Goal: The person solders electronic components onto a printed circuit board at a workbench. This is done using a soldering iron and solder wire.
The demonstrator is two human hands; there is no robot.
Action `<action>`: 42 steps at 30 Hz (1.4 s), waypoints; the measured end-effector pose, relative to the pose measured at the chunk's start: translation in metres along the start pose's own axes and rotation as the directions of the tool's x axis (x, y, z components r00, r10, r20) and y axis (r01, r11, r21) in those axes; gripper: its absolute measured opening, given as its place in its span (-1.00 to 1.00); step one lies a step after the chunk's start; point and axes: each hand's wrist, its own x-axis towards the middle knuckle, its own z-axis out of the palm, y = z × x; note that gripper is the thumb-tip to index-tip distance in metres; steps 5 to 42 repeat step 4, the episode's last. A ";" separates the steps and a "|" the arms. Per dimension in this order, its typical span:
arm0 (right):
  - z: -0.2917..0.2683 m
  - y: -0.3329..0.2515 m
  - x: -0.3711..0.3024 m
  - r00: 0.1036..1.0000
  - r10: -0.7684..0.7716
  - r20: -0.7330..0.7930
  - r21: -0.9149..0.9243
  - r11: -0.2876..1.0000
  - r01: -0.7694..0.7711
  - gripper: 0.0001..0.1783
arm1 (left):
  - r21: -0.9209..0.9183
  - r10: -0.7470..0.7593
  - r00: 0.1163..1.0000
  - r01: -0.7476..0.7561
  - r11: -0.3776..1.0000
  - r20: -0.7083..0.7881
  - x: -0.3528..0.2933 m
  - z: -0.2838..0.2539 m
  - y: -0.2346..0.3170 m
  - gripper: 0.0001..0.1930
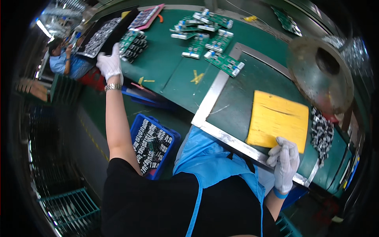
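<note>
My left hand, in a white glove, reaches far left to the edge of a black tray, beside a stack of green circuit boards with black parts. Its fingers are partly spread, and I see nothing held in them. Over the near edge of a yellow pad is my gloved right hand, its fingers loosely bent and a little apart. No object shows between them. The pad lies on the green bench, inside a metal frame.
Several loose green circuit boards lie at the bench's far side. A metal lamp shade hangs at right above a heap of small black-and-white parts. Below the bench edge sits a blue bin of parts. Another person sits far left.
</note>
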 end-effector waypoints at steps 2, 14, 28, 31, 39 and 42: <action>0.001 0.000 0.002 0.999 0.047 -0.002 0.009 0.999 -0.047 -0.68 | -0.238 0.214 0.959 -0.255 0.937 -0.186 -0.037 -0.031 0.048 -0.35; 0.000 0.000 0.002 0.998 0.058 -0.017 0.033 0.998 -0.058 -0.70 | -0.560 0.347 0.937 -0.309 0.769 -0.040 -0.056 -0.031 0.064 -0.39; 0.000 0.000 0.002 0.998 0.058 -0.017 0.033 0.998 -0.058 -0.70 | -0.560 0.347 0.937 -0.309 0.769 -0.040 -0.056 -0.031 0.064 -0.39; 0.000 0.000 0.002 0.998 0.058 -0.017 0.033 0.998 -0.058 -0.70 | -0.560 0.347 0.937 -0.309 0.769 -0.040 -0.056 -0.031 0.064 -0.39; 0.000 0.000 0.002 0.998 0.058 -0.017 0.033 0.998 -0.058 -0.70 | -0.560 0.347 0.937 -0.309 0.769 -0.040 -0.056 -0.031 0.064 -0.39; 0.000 0.000 0.002 0.998 0.058 -0.017 0.033 0.998 -0.058 -0.70 | -0.560 0.347 0.937 -0.309 0.769 -0.040 -0.056 -0.031 0.064 -0.39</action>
